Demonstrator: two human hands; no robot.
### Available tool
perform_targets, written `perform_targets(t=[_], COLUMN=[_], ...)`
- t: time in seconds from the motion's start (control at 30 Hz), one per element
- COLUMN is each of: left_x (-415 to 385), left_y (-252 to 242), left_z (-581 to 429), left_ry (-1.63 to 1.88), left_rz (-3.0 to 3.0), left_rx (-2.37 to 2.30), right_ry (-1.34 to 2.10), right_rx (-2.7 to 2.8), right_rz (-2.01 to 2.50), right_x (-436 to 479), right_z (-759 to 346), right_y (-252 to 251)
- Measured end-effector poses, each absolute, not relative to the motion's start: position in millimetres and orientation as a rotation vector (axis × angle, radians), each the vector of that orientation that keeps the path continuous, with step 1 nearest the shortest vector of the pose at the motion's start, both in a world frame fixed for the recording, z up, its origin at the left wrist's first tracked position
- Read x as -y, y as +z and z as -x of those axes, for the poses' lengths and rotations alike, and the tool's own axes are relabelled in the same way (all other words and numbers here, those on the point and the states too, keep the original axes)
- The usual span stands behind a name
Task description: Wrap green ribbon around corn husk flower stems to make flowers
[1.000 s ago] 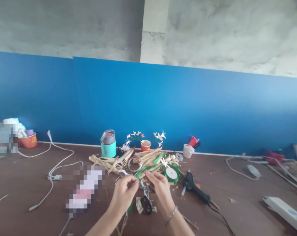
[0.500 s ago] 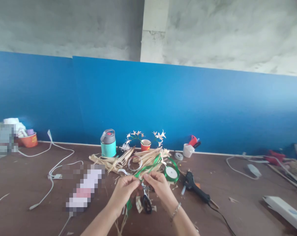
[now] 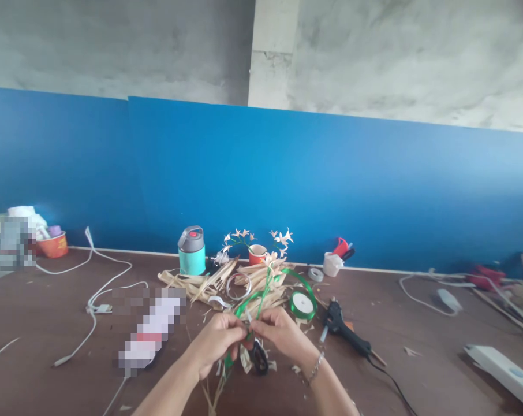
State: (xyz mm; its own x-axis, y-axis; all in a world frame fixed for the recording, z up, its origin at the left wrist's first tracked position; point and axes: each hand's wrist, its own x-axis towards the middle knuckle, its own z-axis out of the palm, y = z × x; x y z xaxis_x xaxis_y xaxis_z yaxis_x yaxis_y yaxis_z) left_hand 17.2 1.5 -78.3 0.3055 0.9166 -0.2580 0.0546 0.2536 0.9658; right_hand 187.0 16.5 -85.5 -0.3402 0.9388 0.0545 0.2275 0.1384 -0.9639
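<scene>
My left hand (image 3: 220, 342) is closed in a pinch on a green ribbon (image 3: 244, 306), whose loose end hangs below the fingers. Close beside it, the fingers of my right hand (image 3: 283, 336) pinch the lower part of a green flower stem (image 3: 264, 292), which stands nearly upright with pale flowers on top. The fingertips of both hands meet, so the exact spot where ribbon and stem touch is hidden. From the stem area the ribbon loops right to its spool (image 3: 302, 304). Just below the hands lie scissors with black handles (image 3: 260, 358), partly covered by fingers.
Dried husk strips (image 3: 261, 283) are heaped behind the hands, with a ring-shaped roll (image 3: 239, 287) on them. Flower sprays stand in a paper cup (image 3: 257, 254) beside a teal flask (image 3: 191, 257). A hot glue gun (image 3: 346, 330) lies right, and white cables (image 3: 90, 289) trail left.
The flower stem has swung from leaning right to nearly upright, its blossoms now in front of the cup. Both hands have dropped slightly towards me and stay together.
</scene>
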Motion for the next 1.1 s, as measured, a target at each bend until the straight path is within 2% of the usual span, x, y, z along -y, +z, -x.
perform_targets(t=[0.37,0.87,1.1], left_x=[-1,-3,-1], left_y=[-89,-87,-81], left_z=[-28,-25,-25], left_ry=[0.902,0.899,0.990], left_rz=[-1.168,-1.170,-1.175], left_rx=[-1.169,-1.161,-1.176], right_ry=[1.020,0.928,1.025], right_rx=[1.738,1.725,1.652], right_rz=[1.237,1.305,1.270], right_x=[-20,-19,-20], right_z=[-184,-184,-182], right_y=[-87,-87,-89])
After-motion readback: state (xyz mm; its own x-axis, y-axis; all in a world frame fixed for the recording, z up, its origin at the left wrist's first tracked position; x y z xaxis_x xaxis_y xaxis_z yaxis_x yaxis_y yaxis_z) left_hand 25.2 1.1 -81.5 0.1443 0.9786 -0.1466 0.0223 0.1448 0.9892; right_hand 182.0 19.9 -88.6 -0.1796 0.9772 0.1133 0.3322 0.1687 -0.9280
